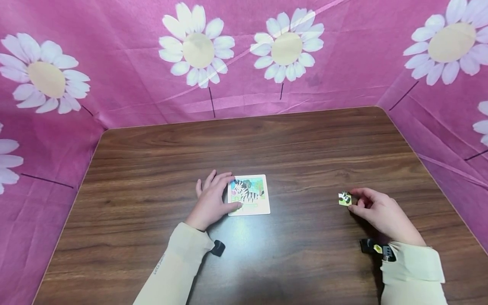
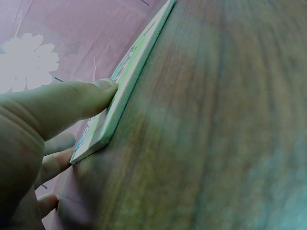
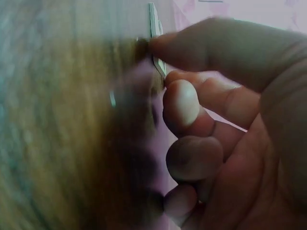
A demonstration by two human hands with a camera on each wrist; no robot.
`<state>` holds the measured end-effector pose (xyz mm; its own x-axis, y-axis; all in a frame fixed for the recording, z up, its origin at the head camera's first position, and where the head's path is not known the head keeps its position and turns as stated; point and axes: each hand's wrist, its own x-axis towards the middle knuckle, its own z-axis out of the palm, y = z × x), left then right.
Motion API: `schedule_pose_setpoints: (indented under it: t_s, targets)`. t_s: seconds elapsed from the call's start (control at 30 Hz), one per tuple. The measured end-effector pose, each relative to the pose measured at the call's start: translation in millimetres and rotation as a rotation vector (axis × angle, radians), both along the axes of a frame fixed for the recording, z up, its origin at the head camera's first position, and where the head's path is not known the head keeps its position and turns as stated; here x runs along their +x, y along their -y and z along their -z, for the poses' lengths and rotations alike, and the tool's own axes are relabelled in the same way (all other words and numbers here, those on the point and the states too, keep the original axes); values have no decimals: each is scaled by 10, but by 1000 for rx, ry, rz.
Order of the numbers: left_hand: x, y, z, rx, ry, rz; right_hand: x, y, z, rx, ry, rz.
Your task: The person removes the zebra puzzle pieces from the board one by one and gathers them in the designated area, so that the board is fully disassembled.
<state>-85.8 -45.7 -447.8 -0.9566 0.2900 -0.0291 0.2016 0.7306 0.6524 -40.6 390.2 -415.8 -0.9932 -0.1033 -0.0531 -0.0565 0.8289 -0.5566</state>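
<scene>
A small jigsaw puzzle board (image 1: pixel 249 209) with a white border and a zebra picture lies flat on the table. My left hand (image 1: pixel 214 202) rests on its left side, thumb (image 2: pixel 91 98) laid across the near border and index finger at the far left corner. The other left fingers spread out beyond the board's left edge. Off to the right, my right hand (image 1: pixel 381 210) pinches a small green, black and white puzzle piece (image 1: pixel 345 199) between thumb and index finger, low over the wood. Edge-on, that piece (image 3: pixel 154 21) shows past the thumb; the remaining right fingers are curled in.
The brown wood-grain table (image 1: pixel 297 148) extends around both hands. Pink cloth (image 1: pixel 129 72) printed with white daisies hangs along its far side and both flanks. A stretch of tabletop separates the board from the right hand.
</scene>
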Motion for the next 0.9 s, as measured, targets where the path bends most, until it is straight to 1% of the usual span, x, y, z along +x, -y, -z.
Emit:
schedule_pose_setpoints:
  t_s: [0.17, 0.3, 0.4, 0.47, 0.53, 0.63, 0.77, 0.9]
  targets:
    - [3, 3, -19, 6, -1, 0, -17, 6, 9, 15, 10, 9]
    - [3, 6, -21, 7, 2, -2, -23, 33, 10, 44, -2, 29]
    - [1, 5, -17, 7, 6, 0, -27, 97, 16, -5, -14, 31]
    - [1, 3, -13, 6, 8, 1, -39, 183, 28, -58, -28, 10]
    - [0, 1, -12, 5, 10, 0, -58, 310, 44, -112, -33, -27]
    - [-4, 1, -16, 3, 10, -3, -89, 541, 68, -157, -28, -81]
    - [-3, 8, -29, 3, 9, -4, -105, 832, 94, -216, 7, -136]
    - [1, 19, -30, 5, 8, 0, -120, 1050, 112, -246, 26, -183]
